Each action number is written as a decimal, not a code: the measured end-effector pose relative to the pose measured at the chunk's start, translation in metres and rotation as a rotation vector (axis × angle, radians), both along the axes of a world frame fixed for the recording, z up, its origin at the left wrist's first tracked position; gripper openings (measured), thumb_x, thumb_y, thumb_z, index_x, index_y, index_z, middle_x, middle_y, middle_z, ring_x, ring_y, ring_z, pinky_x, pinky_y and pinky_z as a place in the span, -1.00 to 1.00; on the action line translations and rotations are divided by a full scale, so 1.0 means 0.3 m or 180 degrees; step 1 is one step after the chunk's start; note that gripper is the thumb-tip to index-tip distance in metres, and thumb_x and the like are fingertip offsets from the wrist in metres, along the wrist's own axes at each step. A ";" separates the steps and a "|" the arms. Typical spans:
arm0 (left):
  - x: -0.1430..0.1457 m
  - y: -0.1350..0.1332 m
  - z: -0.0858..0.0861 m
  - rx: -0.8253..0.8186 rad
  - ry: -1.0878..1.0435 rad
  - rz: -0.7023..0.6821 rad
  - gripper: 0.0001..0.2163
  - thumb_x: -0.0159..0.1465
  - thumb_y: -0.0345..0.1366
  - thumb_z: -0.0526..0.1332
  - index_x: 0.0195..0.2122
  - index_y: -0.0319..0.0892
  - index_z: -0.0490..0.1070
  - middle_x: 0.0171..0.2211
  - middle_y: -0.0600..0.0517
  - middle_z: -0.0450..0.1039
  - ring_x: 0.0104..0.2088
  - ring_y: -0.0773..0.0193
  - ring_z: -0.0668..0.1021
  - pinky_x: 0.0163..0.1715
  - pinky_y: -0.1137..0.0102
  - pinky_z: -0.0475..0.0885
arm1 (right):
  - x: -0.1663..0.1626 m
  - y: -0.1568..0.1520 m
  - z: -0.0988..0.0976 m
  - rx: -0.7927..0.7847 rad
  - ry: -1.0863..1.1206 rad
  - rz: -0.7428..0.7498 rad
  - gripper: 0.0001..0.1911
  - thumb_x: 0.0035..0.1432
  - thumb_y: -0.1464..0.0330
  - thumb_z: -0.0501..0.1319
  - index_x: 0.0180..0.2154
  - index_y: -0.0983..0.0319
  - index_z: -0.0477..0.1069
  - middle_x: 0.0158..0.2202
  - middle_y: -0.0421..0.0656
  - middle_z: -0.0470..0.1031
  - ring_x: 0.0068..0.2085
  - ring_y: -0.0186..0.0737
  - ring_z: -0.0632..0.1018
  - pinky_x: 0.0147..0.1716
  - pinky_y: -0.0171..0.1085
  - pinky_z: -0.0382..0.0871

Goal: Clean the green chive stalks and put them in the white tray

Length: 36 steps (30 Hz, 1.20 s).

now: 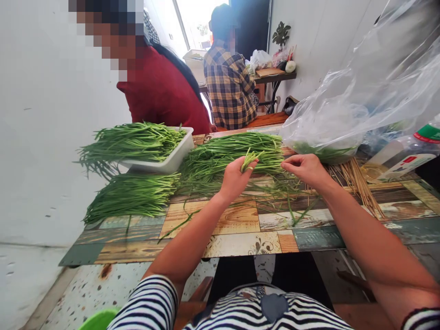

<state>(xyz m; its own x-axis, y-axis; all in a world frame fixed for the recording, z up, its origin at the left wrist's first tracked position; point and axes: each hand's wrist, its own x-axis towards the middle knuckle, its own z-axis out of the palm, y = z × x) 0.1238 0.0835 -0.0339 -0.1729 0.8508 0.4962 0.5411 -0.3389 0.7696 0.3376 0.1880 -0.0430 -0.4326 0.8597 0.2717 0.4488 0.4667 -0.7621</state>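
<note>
My left hand [234, 178] is closed around a small bunch of garlic chives [250, 160], whose pale cut ends stick out past the thumb. To its right, my right hand [306, 169] pinches thumb and fingertips together. Whatever lies between those fingertips is too small to make out. Behind both hands a large pile of garlic chives [237, 145] lies on the table [220, 217], stalk ends toward the right. Loose trimmed leaves [295, 215] are scattered beneath my hands.
At left, a white tub [185, 149] holds more chives, with another chive heap [134, 195] before it. Wooden skewers [364, 188], a plastic bag [326, 119] and a large bottle [409, 151] stand right. One person in red [168, 87] and another in plaid [228, 87] sit beyond.
</note>
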 end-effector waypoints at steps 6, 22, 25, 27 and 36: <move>0.007 0.006 -0.011 0.0123 0.0375 -0.0071 -0.84 0.28 -0.29 0.18 -0.23 -0.18 0.54 -0.24 -0.01 0.58 -0.22 0.26 0.57 -0.15 0.39 0.42 | 0.016 -0.049 0.089 0.0026 0.0057 0.0047 -0.71 0.05 0.16 0.21 -0.44 0.24 0.55 -0.49 -0.20 0.53 -0.50 -0.30 0.43 -0.51 -0.32 0.20; 0.013 0.008 -0.027 -0.0121 0.0929 -0.0149 -0.86 0.27 -0.31 0.19 -0.25 -0.18 0.53 -0.31 0.01 0.56 -0.27 0.26 0.50 -0.23 0.39 0.36 | -0.022 -0.080 0.031 0.1122 -0.1306 0.0812 -0.81 0.12 0.32 0.17 -0.41 0.21 0.55 -0.46 -0.17 0.53 -0.43 -0.29 0.46 -0.44 -0.32 0.16; 0.019 -0.001 -0.010 -0.0192 0.1306 -0.0450 -0.86 0.28 -0.35 0.15 -0.34 -0.17 0.51 -0.37 0.05 0.54 -0.30 0.28 0.46 -0.18 0.39 0.32 | -0.011 -0.100 0.066 0.1247 -0.0653 0.1200 -0.79 0.16 0.33 0.15 -0.43 0.24 0.51 -0.47 -0.18 0.48 -0.44 -0.32 0.43 -0.44 -0.34 0.19; 0.023 -0.007 0.002 -0.0198 0.1461 -0.0571 -0.83 0.28 -0.38 0.13 -0.42 -0.18 0.48 -0.44 0.07 0.50 -0.35 0.31 0.43 -0.19 0.40 0.29 | -0.006 -0.106 0.084 0.1312 -0.0410 0.1313 -0.78 0.18 0.33 0.14 -0.44 0.24 0.48 -0.48 -0.17 0.45 -0.45 -0.33 0.42 -0.44 -0.34 0.20; 0.028 -0.012 0.007 -0.0435 0.1454 -0.0553 -0.77 0.25 -0.36 0.17 -0.56 -0.21 0.41 -0.56 0.07 0.39 -0.41 0.31 0.36 -0.35 0.44 0.24 | -0.064 -0.139 0.062 0.0860 -0.0600 0.1321 -0.63 0.24 0.13 0.07 -0.40 0.24 0.46 -0.49 -0.15 0.46 -0.47 -0.30 0.39 -0.47 -0.33 0.14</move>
<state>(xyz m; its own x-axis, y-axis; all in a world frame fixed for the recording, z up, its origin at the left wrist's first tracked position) 0.1322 0.0799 -0.0320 0.1857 0.9102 0.3701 0.7775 -0.3664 0.5111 0.3186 0.1464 -0.0243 -0.7845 0.5156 0.3445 0.3021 0.8030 -0.5138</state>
